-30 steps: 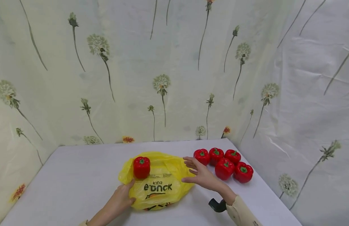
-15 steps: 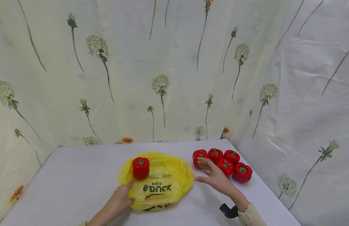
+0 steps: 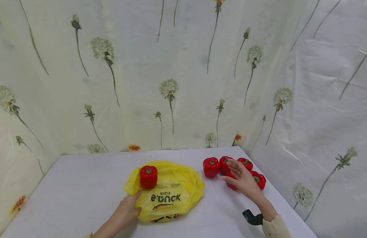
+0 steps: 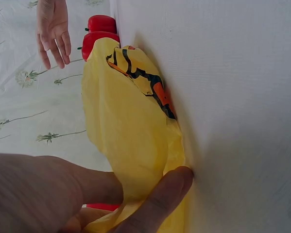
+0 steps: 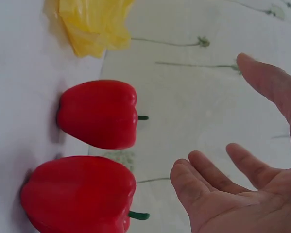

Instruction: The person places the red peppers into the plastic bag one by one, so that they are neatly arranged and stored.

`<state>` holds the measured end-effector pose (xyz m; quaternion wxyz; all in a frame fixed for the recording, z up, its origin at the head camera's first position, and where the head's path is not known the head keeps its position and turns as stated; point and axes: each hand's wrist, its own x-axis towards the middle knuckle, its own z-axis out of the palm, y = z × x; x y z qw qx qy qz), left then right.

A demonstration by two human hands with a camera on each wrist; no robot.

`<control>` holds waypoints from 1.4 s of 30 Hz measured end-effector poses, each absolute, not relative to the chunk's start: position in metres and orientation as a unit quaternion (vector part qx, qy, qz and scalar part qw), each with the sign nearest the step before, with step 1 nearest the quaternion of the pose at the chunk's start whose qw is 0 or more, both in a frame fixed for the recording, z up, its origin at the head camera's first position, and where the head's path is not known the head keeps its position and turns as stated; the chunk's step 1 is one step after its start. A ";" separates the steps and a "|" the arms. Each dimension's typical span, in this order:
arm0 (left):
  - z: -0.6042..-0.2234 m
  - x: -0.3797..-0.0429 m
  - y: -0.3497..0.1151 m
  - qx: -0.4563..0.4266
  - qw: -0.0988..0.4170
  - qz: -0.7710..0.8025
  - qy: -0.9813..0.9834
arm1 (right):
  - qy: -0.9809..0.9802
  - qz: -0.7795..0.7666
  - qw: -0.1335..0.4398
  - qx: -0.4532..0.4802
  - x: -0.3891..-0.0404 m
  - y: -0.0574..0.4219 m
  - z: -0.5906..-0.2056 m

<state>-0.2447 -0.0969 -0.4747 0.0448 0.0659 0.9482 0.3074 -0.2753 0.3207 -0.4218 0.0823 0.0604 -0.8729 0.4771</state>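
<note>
A yellow plastic bag [image 3: 168, 211] with dark printing lies spread on the table. My left hand [image 3: 125, 208] pinches its near left edge; in the left wrist view the yellow film passes between thumb and fingers. One red bell pepper [image 3: 148, 177] with a green stem stands at the bag's left part, surrounded by yellow plastic. My right hand [image 3: 244, 181] hovers with spread fingers and holds nothing, in front of a cluster of several red bell peppers [image 3: 211, 167]. It hides parts of them. In the right wrist view, two bell peppers [image 5: 99, 114] stand apart from its fingers.
A white table [image 3: 82, 185] carries everything. Behind it and to the right hang pale sheets [image 3: 189, 99] printed with dandelions. A black curved device [image 3: 252, 217] sits at my right wrist, by the cream sleeve [image 3: 275, 226].
My right hand has moved rightward from beside the bag to the pepper cluster, its fingers staying spread. The left hand, the bag and the pepper on it look unchanged.
</note>
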 end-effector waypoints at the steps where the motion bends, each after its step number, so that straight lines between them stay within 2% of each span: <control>1: -0.475 -0.244 -0.097 0.068 0.042 0.309 0.948 | -0.875 0.473 0.084 0.055 -0.275 0.323 -0.421; 14: -0.472 -0.243 -0.096 0.067 0.052 0.318 0.944 | -0.881 0.464 0.095 0.019 -0.283 0.346 -0.423; 31: -0.472 -0.241 -0.098 0.087 0.045 0.335 0.937 | -0.886 0.461 0.044 -0.023 -0.294 0.366 -0.432; 42: -0.472 -0.243 -0.096 0.071 0.049 0.326 0.941 | -0.892 0.450 0.035 -0.036 -0.300 0.378 -0.444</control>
